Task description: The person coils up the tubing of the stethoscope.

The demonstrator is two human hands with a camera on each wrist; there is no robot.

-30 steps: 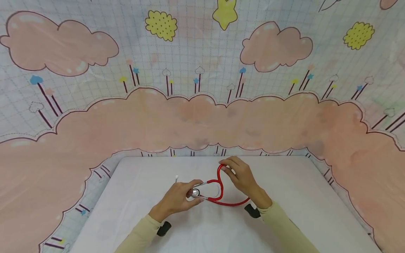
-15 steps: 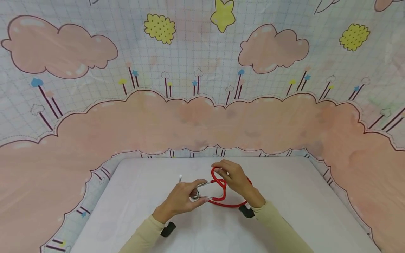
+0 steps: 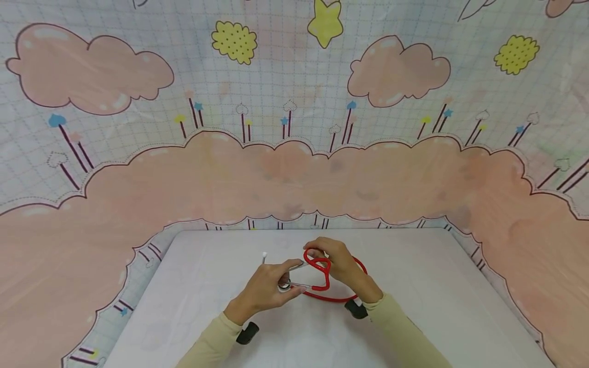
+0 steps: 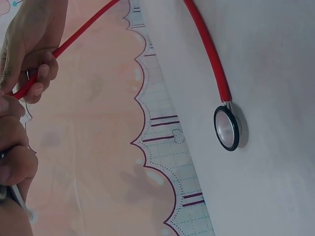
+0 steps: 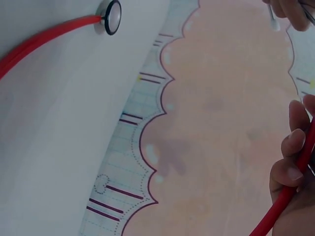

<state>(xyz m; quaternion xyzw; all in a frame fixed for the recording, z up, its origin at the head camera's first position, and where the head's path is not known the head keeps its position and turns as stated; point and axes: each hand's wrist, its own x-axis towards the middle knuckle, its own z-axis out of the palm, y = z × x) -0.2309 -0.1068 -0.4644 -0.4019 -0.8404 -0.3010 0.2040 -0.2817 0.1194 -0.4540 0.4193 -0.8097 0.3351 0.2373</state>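
Table [image 3: 294, 337]: pale, underneath;
Stethoscope [image 3: 327, 278]: held over it, around the middle;
Left hand [image 3: 264, 286]: grips the metal ear tubes [image 3: 300, 284]; best held steady;
Right hand [image 3: 338, 259]: pinches the red tubing [image 3: 335, 300]; a gentle bend should avoid kinks;
Chest piece [image 4: 227, 129]: hanging or resting, cannot tell

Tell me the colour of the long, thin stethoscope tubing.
The long, thin stethoscope tubing is red, clearest in the left wrist view.

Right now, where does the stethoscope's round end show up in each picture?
Head: the round end is below centre, partly hidden by the left hand.
Left wrist: right of centre, the round end.
Right wrist: near the top, left of centre, the round end.
Shared landmark: the red tube.
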